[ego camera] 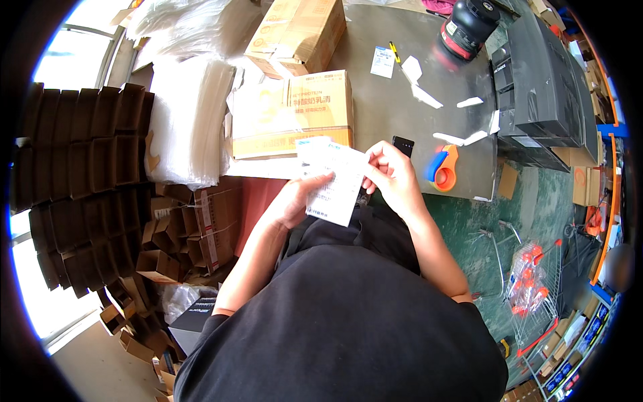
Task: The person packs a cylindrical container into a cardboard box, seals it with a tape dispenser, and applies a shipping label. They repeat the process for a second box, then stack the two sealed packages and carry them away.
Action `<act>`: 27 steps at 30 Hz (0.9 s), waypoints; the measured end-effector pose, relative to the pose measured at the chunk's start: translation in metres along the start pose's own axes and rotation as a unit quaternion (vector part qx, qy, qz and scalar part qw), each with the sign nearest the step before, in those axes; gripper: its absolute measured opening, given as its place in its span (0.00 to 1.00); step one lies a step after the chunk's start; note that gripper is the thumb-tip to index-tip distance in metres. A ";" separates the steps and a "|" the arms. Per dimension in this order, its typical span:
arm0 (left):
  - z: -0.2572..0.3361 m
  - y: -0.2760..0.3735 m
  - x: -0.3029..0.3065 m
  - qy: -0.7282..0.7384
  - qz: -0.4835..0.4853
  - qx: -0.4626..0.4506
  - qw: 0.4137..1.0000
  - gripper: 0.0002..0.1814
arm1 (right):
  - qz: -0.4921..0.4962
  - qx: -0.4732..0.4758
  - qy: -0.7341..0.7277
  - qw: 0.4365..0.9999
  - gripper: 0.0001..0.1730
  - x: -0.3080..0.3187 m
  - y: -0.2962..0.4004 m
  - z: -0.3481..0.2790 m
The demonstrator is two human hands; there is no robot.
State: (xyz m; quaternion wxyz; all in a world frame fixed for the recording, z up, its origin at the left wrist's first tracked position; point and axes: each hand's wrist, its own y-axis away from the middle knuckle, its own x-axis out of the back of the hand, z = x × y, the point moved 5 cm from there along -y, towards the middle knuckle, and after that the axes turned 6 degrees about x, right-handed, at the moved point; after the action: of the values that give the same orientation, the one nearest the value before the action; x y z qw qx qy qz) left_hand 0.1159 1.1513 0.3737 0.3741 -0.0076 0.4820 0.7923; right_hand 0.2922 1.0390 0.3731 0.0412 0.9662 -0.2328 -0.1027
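Observation:
My left hand (297,200) holds a printed white paper slip (337,186) by its left side, the thumb lying on top. With thumb and fingers my right hand (393,173) pinches the slip's upper right edge. The slip bears writing and hangs above the table's front edge, close to my body. Just beyond it a cardboard carton (296,115) with orange print stands on the table. A black phone (403,145) lies partly hidden behind my right hand. Further right is an orange and blue tape dispenser (444,171).
On the grey table (371,110) lie a yellow utility knife (395,52), a printed label (383,62) and white paper scraps (426,95). A black tub (467,30), another carton (301,35) and black boxes (547,90) stand around. Left are plastic sleeves (188,120); right, a shopping cart (532,291).

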 end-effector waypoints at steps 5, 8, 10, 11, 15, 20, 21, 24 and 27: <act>0.028 0.005 0.020 -0.015 0.063 -0.154 0.986 0.14 | 0.025 0.003 -0.014 1.000 0.05 0.008 0.001 0.003; 0.045 0.025 0.011 -0.176 0.196 -0.321 0.910 0.04 | 0.038 0.016 -0.009 0.999 0.06 0.004 0.001 0.000; 0.047 0.039 -0.010 -0.267 0.242 -0.398 0.844 0.08 | 0.050 0.029 -0.003 0.998 0.05 0.002 0.000 -0.002; 0.044 0.034 -0.012 -0.367 0.234 -0.385 0.814 0.09 | 0.054 0.035 -0.029 0.998 0.05 -0.001 0.000 -0.002; 0.038 0.024 -0.049 -0.321 0.146 -0.350 0.867 0.10 | 0.037 0.040 -0.126 0.991 0.03 -0.012 0.004 -0.003; 0.032 0.014 -0.044 -0.278 0.135 -0.276 0.910 0.10 | 0.024 0.035 -0.172 0.984 0.03 -0.015 0.006 -0.009; 0.031 0.013 -0.042 -0.275 0.137 -0.266 0.914 0.10 | 0.021 0.031 -0.180 0.983 0.04 -0.015 0.007 -0.009; 0.030 0.008 -0.039 -0.286 0.132 -0.280 0.907 0.10 | 0.020 0.020 -0.185 0.982 0.06 -0.013 0.006 -0.001; 0.031 0.008 -0.042 -0.306 0.143 -0.292 0.895 0.10 | 0.015 0.021 -0.164 0.986 0.06 -0.012 0.006 -0.001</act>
State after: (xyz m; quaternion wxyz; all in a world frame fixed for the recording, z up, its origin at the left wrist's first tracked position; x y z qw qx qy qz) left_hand 0.1519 1.1485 0.4115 0.3662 0.1952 0.0868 0.9057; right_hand 0.2791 1.0392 0.3776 -0.0161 0.9333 -0.2534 -0.2541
